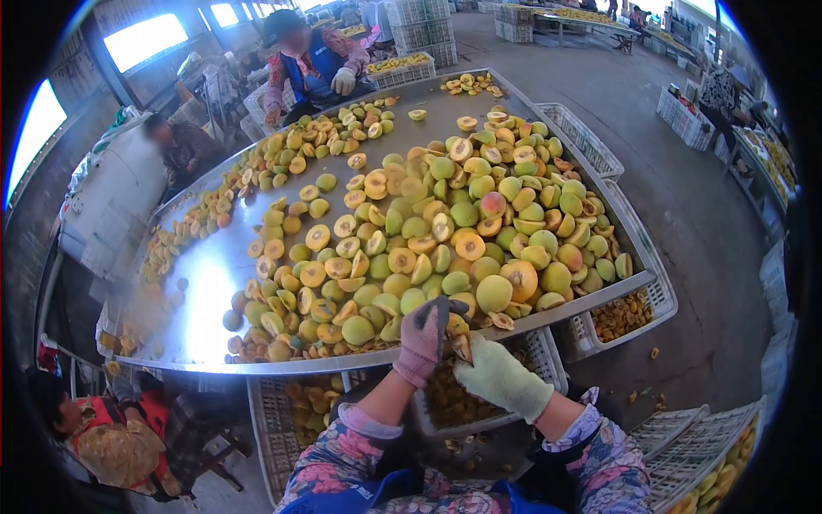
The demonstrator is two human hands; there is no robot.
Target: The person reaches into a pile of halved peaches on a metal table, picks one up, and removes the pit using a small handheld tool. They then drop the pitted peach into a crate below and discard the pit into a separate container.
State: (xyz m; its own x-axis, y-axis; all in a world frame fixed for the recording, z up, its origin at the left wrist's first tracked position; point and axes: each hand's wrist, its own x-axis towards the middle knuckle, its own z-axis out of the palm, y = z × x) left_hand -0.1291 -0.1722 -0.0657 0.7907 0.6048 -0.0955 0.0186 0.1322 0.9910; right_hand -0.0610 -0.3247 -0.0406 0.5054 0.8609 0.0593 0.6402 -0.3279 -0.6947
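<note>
My left hand (pixel 422 343), in a pink glove with dark fingers, is closed around a yellow peach half (pixel 458 325) at the table's near edge. Close beside it my right hand (pixel 505 377), in a pale green glove, is closed with its fingertips at the fruit. A small brown pointed piece (pixel 463 348) shows between the two hands; I cannot tell whether it is a pit or a tool tip. Just beyond the hands, a heap of halved peaches (pixel 469 246), many with pits showing, covers much of the metal table (pixel 385 349).
Below the near edge stand white plastic crates (pixel 548 364) holding fruit pieces. Another crate (pixel 685 428) of peaches is at lower right. One person (pixel 312 68) works across the table, another person (pixel 120 428) sits at lower left. Stacked crates (pixel 419 30) stand behind.
</note>
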